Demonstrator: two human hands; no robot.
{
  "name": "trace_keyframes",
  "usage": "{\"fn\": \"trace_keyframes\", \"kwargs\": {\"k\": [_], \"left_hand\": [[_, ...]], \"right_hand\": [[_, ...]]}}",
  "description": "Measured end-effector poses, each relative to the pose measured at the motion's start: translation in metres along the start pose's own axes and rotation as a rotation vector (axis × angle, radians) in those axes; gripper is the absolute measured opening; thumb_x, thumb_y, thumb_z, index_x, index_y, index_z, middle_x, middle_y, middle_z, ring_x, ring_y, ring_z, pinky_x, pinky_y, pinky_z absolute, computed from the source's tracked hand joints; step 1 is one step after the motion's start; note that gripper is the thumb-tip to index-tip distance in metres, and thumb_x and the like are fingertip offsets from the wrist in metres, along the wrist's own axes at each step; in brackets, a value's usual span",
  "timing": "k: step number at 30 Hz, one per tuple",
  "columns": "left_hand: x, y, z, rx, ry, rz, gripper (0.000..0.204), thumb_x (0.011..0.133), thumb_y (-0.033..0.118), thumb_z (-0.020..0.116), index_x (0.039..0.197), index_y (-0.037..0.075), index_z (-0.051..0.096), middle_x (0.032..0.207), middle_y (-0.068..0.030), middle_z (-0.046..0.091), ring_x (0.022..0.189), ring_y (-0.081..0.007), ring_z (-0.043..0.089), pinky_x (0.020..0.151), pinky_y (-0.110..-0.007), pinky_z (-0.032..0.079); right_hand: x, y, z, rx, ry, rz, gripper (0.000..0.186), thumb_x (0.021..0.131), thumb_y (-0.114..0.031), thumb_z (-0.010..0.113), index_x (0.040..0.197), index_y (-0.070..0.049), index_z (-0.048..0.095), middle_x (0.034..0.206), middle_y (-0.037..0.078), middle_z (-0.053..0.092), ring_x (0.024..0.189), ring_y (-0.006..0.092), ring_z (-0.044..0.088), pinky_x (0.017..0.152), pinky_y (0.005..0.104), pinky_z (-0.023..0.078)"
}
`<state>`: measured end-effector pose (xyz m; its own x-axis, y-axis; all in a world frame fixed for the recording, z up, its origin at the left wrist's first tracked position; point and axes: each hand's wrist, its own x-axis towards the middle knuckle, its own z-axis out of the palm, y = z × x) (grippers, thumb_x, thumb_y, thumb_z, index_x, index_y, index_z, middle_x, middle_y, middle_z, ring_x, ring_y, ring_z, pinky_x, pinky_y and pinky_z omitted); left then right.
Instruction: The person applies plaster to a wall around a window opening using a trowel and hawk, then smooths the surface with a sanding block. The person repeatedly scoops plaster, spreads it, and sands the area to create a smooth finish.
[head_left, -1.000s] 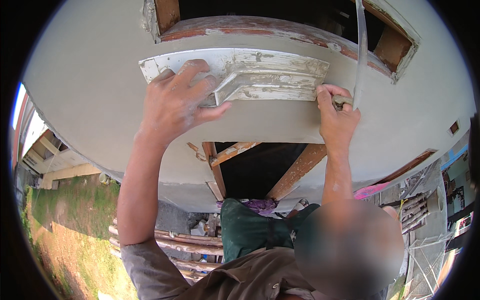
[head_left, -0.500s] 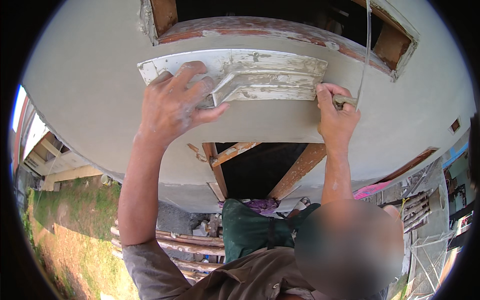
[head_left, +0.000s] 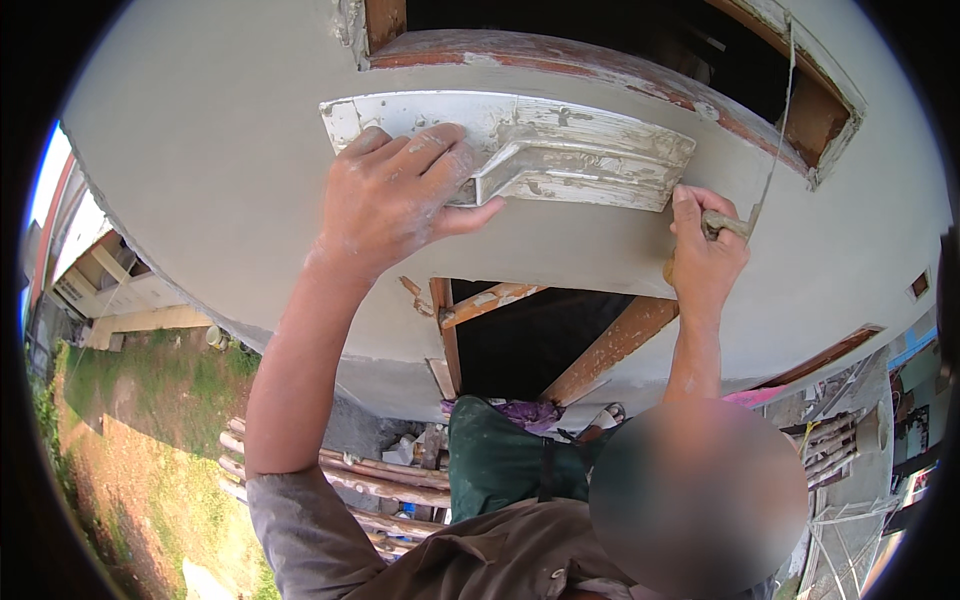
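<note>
The plastering float (head_left: 520,150) lies flat on the grey wall (head_left: 200,200), its top edge just below the window's reddish sill (head_left: 560,55), bare wall beneath. The left hand (head_left: 395,200), arm stretched upward, curls its fingers around the float's handle. Right of the float, the right hand (head_left: 705,245) clenches a small tool (head_left: 725,222), mostly hidden

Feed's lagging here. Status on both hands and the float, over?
Left hand gripping the plaster float, flat against the grey wall. Right hand closed on a small tool. Nothing blocking the float.
</note>
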<state>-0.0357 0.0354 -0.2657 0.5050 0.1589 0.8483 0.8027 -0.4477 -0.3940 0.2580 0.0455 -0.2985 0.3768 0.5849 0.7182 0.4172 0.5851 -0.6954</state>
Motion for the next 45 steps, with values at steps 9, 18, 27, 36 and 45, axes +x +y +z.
{"fn": "trace_keyframes", "kwargs": {"k": [9, 18, 27, 36, 45], "left_hand": [[-0.006, 0.002, 0.006, 0.009, 0.054, -0.021, 0.045, 0.064, 0.041, 0.087, 0.086, 0.010, 0.064, 0.094, -0.0011, 0.072, 0.070, -0.0130, 0.066, 0.063, -0.029, 0.050], [-0.009, 0.003, 0.009, 0.031, 0.042, -0.044, 0.042, 0.071, 0.044, 0.081, 0.084, 0.009, 0.064, 0.099, -0.0008, 0.069, 0.070, -0.0143, 0.062, 0.066, -0.030, 0.049], [-0.010, 0.006, 0.012, -0.003, 0.066, -0.070, 0.038, 0.074, 0.046, 0.076, 0.078, 0.010, 0.062, 0.088, -0.0017, 0.067, 0.069, -0.0156, 0.062, 0.064, -0.031, 0.046], [-0.011, 0.005, 0.014, -0.034, 0.070, -0.089, 0.036, 0.072, 0.043, 0.078, 0.081, 0.012, 0.063, 0.078, 0.0007, 0.062, 0.066, -0.0146, 0.061, 0.060, -0.031, 0.044], [-0.011, 0.006, 0.016, -0.039, 0.089, -0.094, 0.036, 0.070, 0.043, 0.080, 0.079, 0.012, 0.063, 0.081, 0.0003, 0.063, 0.067, -0.0154, 0.061, 0.061, -0.031, 0.045]], "right_hand": [[0.041, -0.059, -0.123, -0.469, -0.458, -0.164, 0.019, 0.096, -0.017, 0.060, 0.093, 0.001, 0.059, 0.075, 0.006, 0.058, 0.072, 0.0141, 0.056, 0.065, 0.0318, 0.045], [0.064, -0.170, -0.093, -0.965, -0.696, -0.727, 0.025, 0.089, -0.009, 0.063, 0.112, 0.001, 0.059, 0.091, 0.020, 0.062, 0.071, 0.0396, 0.060, 0.065, 0.0418, 0.047], [0.057, -0.207, -0.029, -1.121, -0.900, -1.034, 0.036, 0.083, -0.003, 0.065, 0.119, -0.012, 0.063, 0.080, 0.011, 0.049, 0.065, 0.0277, 0.054, 0.059, 0.0399, 0.044], [0.051, -0.217, -0.009, -1.250, -0.980, -1.073, 0.036, 0.088, -0.004, 0.061, 0.124, -0.012, 0.061, 0.079, 0.010, 0.050, 0.067, 0.0270, 0.053, 0.060, 0.0400, 0.042], [0.048, -0.218, -0.003, -1.387, -0.975, -0.986, 0.033, 0.088, -0.006, 0.061, 0.120, -0.012, 0.062, 0.077, 0.011, 0.050, 0.067, 0.0276, 0.054, 0.062, 0.0401, 0.042]]}}
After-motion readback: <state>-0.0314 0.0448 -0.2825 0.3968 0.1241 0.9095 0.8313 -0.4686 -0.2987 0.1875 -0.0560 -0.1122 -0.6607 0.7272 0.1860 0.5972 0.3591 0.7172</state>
